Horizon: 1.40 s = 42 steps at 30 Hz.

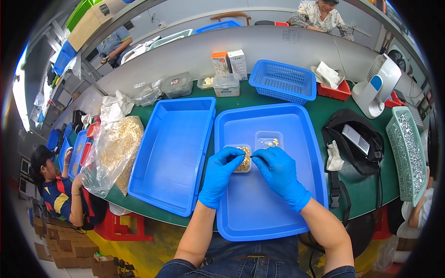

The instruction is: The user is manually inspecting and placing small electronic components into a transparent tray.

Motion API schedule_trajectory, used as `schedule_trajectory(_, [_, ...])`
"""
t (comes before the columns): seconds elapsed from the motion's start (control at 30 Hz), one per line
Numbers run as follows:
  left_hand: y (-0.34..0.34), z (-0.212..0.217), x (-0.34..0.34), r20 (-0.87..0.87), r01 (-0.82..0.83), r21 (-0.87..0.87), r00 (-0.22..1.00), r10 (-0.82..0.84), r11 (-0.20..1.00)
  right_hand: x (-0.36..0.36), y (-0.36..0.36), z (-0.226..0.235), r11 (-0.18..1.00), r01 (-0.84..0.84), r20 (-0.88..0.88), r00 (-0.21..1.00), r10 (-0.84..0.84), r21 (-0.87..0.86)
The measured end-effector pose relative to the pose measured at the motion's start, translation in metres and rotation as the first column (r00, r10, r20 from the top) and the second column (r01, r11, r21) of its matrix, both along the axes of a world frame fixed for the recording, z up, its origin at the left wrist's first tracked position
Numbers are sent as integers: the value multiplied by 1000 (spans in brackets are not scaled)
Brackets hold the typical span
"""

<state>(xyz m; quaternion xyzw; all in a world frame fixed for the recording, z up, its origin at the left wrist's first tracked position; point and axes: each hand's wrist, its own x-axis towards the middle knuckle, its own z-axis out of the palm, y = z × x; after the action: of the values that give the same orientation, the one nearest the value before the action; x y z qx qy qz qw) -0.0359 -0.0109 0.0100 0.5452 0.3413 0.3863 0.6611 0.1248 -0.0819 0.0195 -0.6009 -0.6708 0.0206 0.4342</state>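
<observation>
My left hand (221, 173), in a blue glove, is closed with thumb and fingertips pinched over a small clear box of gold-coloured parts (245, 166). Opposite it, my right hand (280, 173), gloved too, pinches at a tiny dark piece whose kind I cannot make out. The fingertips of both hands almost meet above the box. Just behind them stands a second clear plastic box (263, 137) with a few small gold pieces in it. Both boxes rest inside a wide blue tray (259, 222).
Left of the tray lies another blue tray (169, 153), beside a clear bag of tan granular bits (125, 148). A blue basket (282, 78), a white fan (378, 88), a black bag (352, 139) and a green basket of metal parts (408, 148) surround the workspace. Co-workers sit nearby.
</observation>
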Motion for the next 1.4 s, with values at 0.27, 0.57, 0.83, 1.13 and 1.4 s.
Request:
schedule_trajectory(0.27, [-4, 1, 3, 28, -16, 36, 999, 15, 999, 1, 0, -6, 1000, -9, -93, 996, 7, -21])
schedule_trajectory(0.57, [-4, 4, 0, -9, -8, -41, 1000, 7, 999, 2, 0, -1, 1000, -13, -91, 996, 11, -26])
schedule_trajectory(0.83, [-3, -7, 3, 72, 7, -134, 997, 3, 991, 0, 1, 3, 998, 17, 9, 1000, -18, 61])
schedule_trajectory(1.13, [-5, -6, 5, 136, 22, -147, 991, -2, 989, -1, -2, 5, 994, 44, 98, 994, -54, 96])
schedule_trajectory(1.4, [-6, -2, 7, 188, -8, -145, 982, 35, 989, 0, -1, -1, 999, -26, -51, 998, 25, -29])
